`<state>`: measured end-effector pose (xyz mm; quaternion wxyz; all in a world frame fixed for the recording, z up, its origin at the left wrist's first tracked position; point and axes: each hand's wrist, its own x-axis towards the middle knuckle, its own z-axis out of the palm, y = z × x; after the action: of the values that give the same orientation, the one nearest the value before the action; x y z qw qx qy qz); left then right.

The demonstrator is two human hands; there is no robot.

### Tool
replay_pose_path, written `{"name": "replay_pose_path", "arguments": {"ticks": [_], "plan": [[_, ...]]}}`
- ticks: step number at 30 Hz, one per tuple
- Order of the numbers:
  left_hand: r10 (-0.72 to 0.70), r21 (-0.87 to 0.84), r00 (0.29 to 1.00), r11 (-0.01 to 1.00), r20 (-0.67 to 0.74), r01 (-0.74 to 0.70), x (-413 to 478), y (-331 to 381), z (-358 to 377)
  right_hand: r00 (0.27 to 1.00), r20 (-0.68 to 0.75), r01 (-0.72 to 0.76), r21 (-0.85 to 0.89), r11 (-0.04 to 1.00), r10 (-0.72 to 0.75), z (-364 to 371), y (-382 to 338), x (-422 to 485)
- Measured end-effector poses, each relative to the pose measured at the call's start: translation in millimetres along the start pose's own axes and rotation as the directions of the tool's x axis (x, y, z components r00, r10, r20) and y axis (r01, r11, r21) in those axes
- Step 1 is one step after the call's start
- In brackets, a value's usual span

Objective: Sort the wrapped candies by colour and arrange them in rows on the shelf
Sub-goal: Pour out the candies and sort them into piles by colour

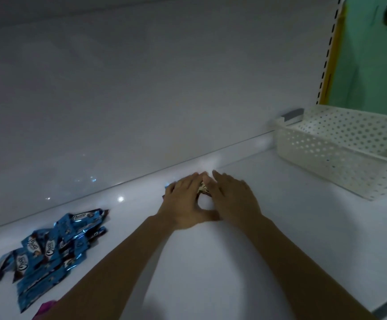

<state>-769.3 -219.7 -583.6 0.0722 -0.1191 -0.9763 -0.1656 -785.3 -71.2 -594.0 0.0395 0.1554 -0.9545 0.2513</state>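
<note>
Both my hands lie side by side on the white shelf (280,227) near its back wall. My left hand (184,199) and my right hand (231,197) rest with straight fingers on a small bunch of wrapped candies (203,188), mostly hidden under them; a blue corner shows at the left and a brown-and-cream wrapper between the hands. A pile of blue wrapped candies (49,252) lies at the shelf's left. A pink wrapper (47,307) peeks out at the bottom edge.
A white perforated plastic basket (340,155) stands at the right end of the shelf, against the back wall. A slotted shelf upright (329,54) and a green wall lie beyond it. The shelf's front edge runs at the bottom right.
</note>
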Motion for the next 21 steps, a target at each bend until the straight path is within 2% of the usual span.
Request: {"name": "replay_pose_path", "arguments": {"ticks": [2, 4, 6, 7, 8, 9, 11, 14, 16, 18, 21], "plan": [[0.053, -0.065, 0.999, 0.997, 0.005, -0.053, 7, 7, 6, 0.998, -0.061, 0.009, 0.104, 0.995, -0.003, 0, -4, -2], [0.075, -0.131, 0.997, 0.988, -0.03, -0.079, 10, 16, 13, 0.989, -0.13, -0.01, 0.402, 0.915, 0.068, -6, -9, -6], [0.113, -0.171, 0.988, 0.977, -0.104, -0.13, 7, 20, 21, 0.97, -0.132, -0.04, 0.74, 0.672, 0.203, -17, -10, -6], [0.122, -0.128, 0.983, 0.982, -0.136, -0.14, 4, 21, 22, 0.956, -0.11, -0.058, 0.838, 0.543, 0.271, -19, -9, -4], [0.1, -0.065, 0.984, 0.992, -0.149, -0.11, 0, 22, 20, 0.942, -0.094, -0.069, 0.885, 0.46, 0.323, -22, -8, -3], [0.052, -0.01, 0.991, 0.999, -0.126, -0.054, -1, 24, 18, 0.931, -0.069, -0.095, 0.903, 0.42, 0.358, -22, -7, -1], [-0.015, 0.015, 0.999, 1.0, -0.031, 0.016, 0, 26, 14, 0.926, -0.048, -0.125, 0.897, 0.424, 0.374, -22, -6, 0], [0.005, 0.001, 1.0, 1.0, -0.014, -0.005, 3, 34, 15, 0.863, -0.18, -0.058, 0.893, 0.447, 0.472, -24, -2, 2], [0.086, 0.013, 0.996, 0.996, -0.017, -0.086, 1, 39, 18, 0.772, -0.263, -0.013, 0.904, 0.428, 0.579, -28, 5, 3], [0.176, 0.045, 0.984, 0.984, -0.025, -0.174, 2, 42, 19, 0.707, -0.281, -0.007, 0.915, 0.404, 0.649, -30, 8, 3], [0.265, 0.068, 0.962, 0.963, -0.073, -0.26, 7, 41, 17, 0.7, -0.299, -0.01, 0.904, 0.428, 0.649, -28, 6, 3]]}}
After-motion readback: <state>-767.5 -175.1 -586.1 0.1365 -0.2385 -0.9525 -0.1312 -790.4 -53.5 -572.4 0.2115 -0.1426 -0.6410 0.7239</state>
